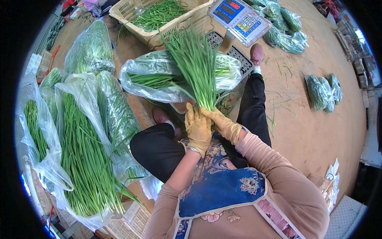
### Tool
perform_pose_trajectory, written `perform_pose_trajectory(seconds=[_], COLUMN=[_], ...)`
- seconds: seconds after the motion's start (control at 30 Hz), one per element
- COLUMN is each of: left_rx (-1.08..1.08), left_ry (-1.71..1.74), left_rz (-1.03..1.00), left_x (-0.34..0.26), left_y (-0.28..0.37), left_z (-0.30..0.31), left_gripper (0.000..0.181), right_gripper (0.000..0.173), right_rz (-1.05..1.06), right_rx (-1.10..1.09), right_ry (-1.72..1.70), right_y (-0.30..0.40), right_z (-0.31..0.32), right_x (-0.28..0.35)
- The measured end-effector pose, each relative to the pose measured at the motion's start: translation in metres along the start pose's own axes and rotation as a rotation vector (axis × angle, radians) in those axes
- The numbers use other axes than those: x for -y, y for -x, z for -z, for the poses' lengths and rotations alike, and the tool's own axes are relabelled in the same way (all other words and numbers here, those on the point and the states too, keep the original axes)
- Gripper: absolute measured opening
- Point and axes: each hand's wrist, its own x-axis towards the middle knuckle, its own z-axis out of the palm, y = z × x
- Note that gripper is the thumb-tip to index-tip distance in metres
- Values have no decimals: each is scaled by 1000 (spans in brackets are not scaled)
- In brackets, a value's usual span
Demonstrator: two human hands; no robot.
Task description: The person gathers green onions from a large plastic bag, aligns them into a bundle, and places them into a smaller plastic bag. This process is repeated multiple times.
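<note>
A bunch of long green garlic chives (198, 68) stands up from my two hands, its pale stem ends at the bottom. My right hand (222, 124), in a yellow glove, is closed around those ends. Against their left side lies my left hand (197, 128), also gloved, with its fingers extended and close together. Behind the bunch, a clear plastic bag (149, 64) holding more greens rests on a digital scale, whose display and keypad (240, 21) face me. An open bag of loose chives (86, 155) lies at my left.
A cream plastic basket (161, 38) with greens stands at the top. Filled bags (91, 47) lie at the upper left. Several bagged bundles (271, 27) are on the floor at the upper right, others (323, 92) farther right. Loose leaves (282, 101) lie scattered beside my leg.
</note>
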Motion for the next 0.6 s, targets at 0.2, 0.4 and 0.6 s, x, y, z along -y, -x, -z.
perform_pose_trajectory(seconds=[0.2,0.4,0.6], left_rx=[79,-102,-122], left_ry=[553,1481,1372], left_rz=[46,711,766], left_x=[-4,5,31], left_y=[-4,-14,-48], left_z=[10,26,-7], left_gripper=[38,29,21], right_gripper=[41,31,30], right_rz=[-75,-71,-123], right_rx=[-64,-68,-118], right_ry=[-25,-129,-73], right_y=[4,0,5], right_z=[16,36,30], right_x=[3,-1,3])
